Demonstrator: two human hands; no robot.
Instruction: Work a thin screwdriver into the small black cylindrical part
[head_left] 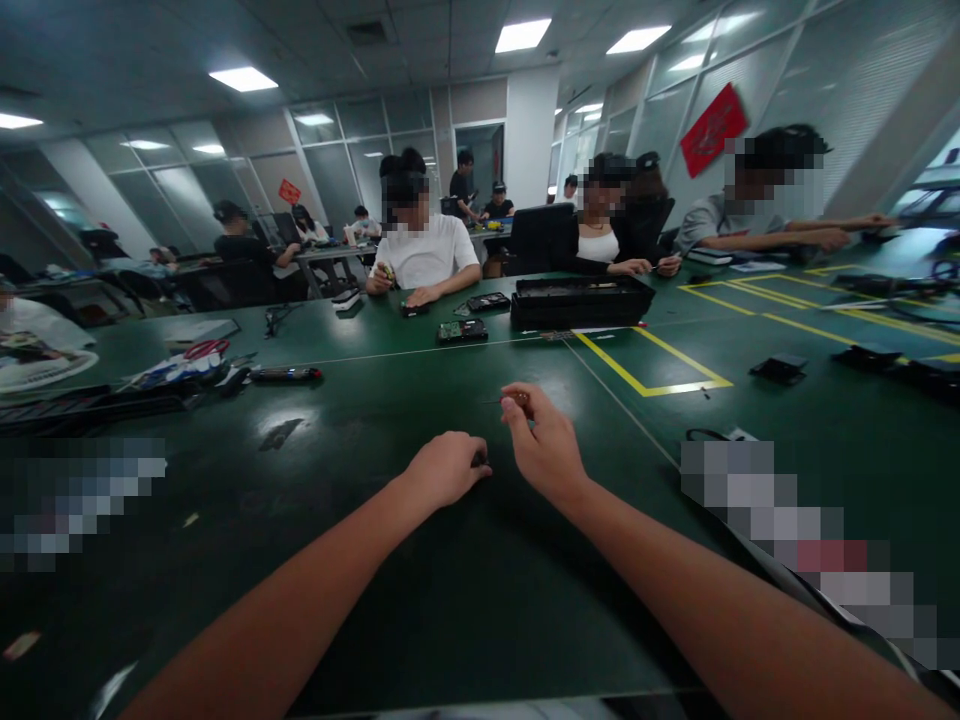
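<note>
My left hand (448,472) rests low over the green table (360,600), its fingers curled down around a small dark thing (480,461) that is mostly hidden. To its right and slightly farther away, my right hand (549,440) is closed, thumb against fingers, on a small screwdriver (505,402). The screwdriver's thin shaft points left, and its reddish handle is largely covered by the fingers. A gap separates the two hands, and they do not touch.
Across the table, a person in white (427,250) handles small parts near a hard drive with a green board (462,331). A long black box (581,302) stands right of it. An electric screwdriver (286,374) lies left; a black part (778,369) lies right.
</note>
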